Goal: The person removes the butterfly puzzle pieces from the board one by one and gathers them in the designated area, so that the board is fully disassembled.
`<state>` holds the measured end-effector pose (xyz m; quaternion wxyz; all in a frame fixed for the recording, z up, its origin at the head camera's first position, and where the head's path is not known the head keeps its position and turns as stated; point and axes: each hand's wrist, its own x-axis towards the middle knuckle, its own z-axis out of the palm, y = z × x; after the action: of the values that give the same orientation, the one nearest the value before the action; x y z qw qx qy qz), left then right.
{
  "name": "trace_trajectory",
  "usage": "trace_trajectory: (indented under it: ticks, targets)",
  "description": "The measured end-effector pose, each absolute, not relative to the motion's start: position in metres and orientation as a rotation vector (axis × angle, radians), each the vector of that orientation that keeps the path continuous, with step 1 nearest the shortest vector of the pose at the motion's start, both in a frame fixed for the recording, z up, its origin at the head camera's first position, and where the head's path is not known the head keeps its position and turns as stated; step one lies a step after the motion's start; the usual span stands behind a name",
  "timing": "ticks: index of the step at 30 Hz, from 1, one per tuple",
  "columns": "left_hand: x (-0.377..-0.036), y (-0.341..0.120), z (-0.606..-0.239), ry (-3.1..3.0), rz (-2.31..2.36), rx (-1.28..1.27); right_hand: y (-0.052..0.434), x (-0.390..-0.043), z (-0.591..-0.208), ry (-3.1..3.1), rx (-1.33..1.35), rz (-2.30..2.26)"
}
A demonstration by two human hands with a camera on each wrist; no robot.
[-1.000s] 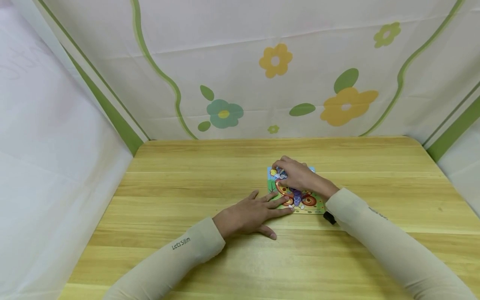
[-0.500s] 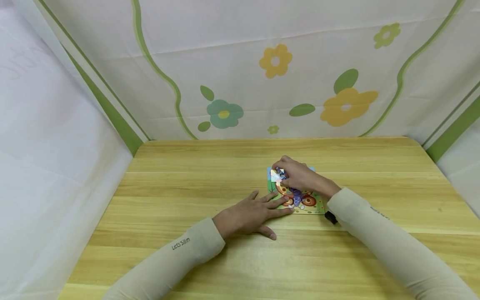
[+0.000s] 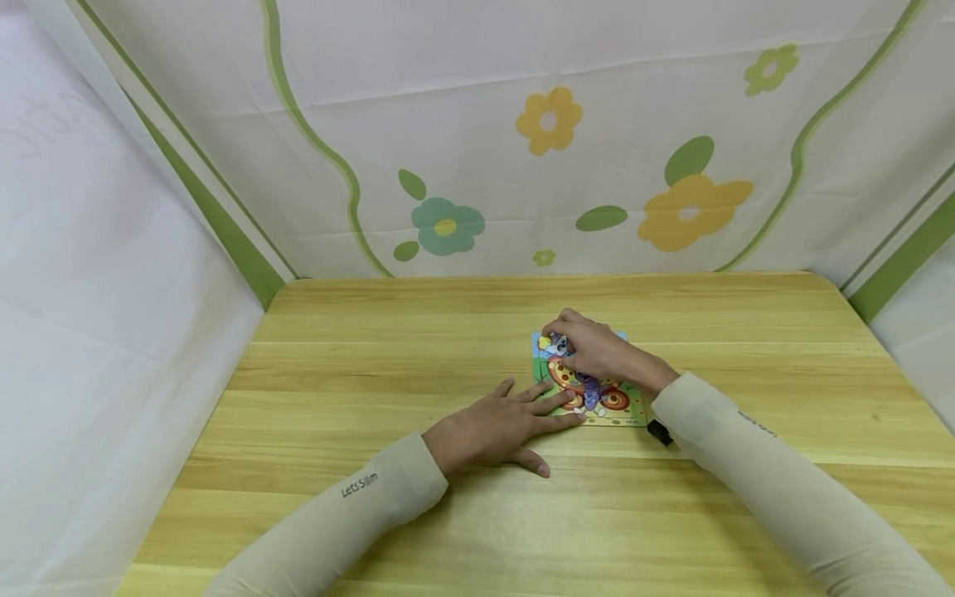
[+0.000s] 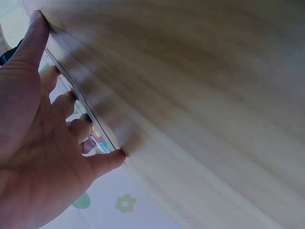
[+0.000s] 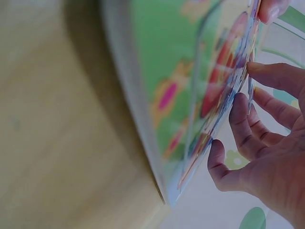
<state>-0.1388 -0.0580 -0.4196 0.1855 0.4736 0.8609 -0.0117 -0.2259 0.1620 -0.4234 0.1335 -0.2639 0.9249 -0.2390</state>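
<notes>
A colourful butterfly jigsaw puzzle board (image 3: 632, 408) lies on the wooden table, right of the middle. My left hand (image 3: 496, 427) has its fingers spread, with the fingertips resting on the board's near left part. At the far left corner of the board, my right hand (image 3: 594, 347) pinches a puzzle piece (image 3: 556, 345) between thumb and fingers. Seen from the right wrist, this thin piece (image 5: 250, 90) stands slightly raised at one edge from the board (image 5: 143, 71). The right hand covers the board's far middle part in the head view.
A small black object (image 3: 660, 432) shows beside the board's near right corner, partly under the right sleeve (image 3: 694, 414). White fabric walls (image 3: 477, 124) printed with flowers rise behind the table (image 3: 358, 356) and at its sides.
The puzzle piece has tilted slightly in my right fingers: bright glare covered it half a second ago, and its printed picture shows again now. My left hand has stayed in place.
</notes>
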Motion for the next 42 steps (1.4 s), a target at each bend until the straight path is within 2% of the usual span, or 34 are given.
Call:
trace_trajectory:
  ticks: [31, 42]
  targets:
    - [-0.139, -0.059, -0.419, 2.426, -0.001, 1.293, 0.166, -0.229, -0.422, 2.684, -0.771, -0.713]
    - [-0.14, -0.06, -0.417, 2.41, 0.031, 1.287, 0.187, -0.23, -0.416, 2.636, -0.777, -0.861]
